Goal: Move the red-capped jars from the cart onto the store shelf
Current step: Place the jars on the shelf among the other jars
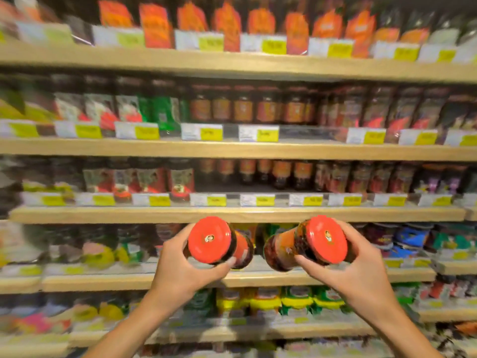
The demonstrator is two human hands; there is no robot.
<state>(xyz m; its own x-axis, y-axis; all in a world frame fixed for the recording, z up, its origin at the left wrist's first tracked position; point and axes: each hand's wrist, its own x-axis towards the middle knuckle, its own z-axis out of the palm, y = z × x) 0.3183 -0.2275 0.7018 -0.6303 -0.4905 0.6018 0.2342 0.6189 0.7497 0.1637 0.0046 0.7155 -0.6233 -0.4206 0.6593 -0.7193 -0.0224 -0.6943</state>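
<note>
I hold two red-capped jars in front of the store shelves. My left hand (180, 264) grips one red-capped jar (210, 240) tilted so its cap faces me. My right hand (351, 264) grips a second red-capped jar (304, 244), also tipped with its red cap toward me and dark sauce showing through the glass. Both jars hover just below the wooden shelf board (232, 214). On that shelf, a row of similar dark jars (281, 174) stands set back, with bare shelf floor in front of them. The cart is out of view.
Wooden shelves run across the whole view, packed with jars, bottles and pouches. Yellow and white price tags (207, 200) line each shelf edge. A lower shelf board (103, 281) runs just behind my hands. The picture is blurred by motion.
</note>
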